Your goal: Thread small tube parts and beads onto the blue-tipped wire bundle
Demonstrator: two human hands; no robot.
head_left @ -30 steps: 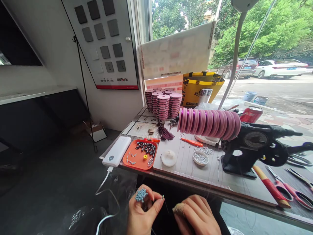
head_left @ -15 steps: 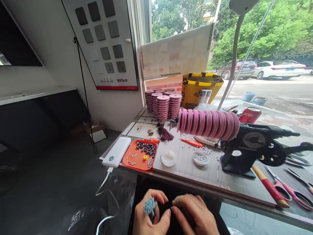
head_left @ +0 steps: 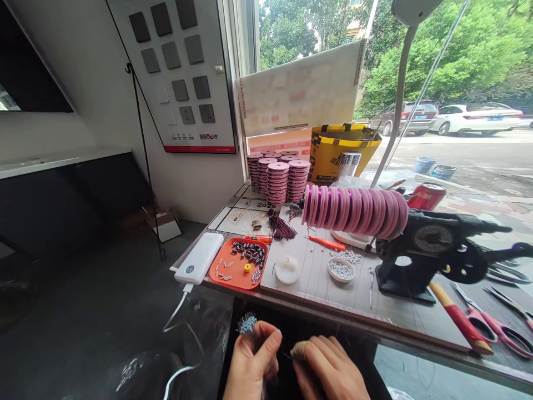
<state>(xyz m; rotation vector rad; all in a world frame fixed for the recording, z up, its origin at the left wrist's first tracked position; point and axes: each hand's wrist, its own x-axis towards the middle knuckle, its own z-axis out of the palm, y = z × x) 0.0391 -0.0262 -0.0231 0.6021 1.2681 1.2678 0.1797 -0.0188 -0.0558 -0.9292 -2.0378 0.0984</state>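
In the head view my left hand is closed round a bundle of fine strands topped by a cluster of small light-blue beads. The cluster sticks up above its fingers. Just to the right, my right hand has its fingers pressed together, with a covering on one fingertip. A short thin line shows at that fingertip; what the hand pinches is too small to name. Both hands are held low over dark cloth, in front of the table edge, with a small gap between them.
An orange tray holds dark and silvery small parts. Beside it lie a white power bank, a white lid and a dish of pale beads. A hand-cranked winder carries pink spools. Scissors lie right.
My left hand has turned, so the blue bead cluster moved up and left. The two hands, whose fingertips were almost meeting, are now a little further apart.
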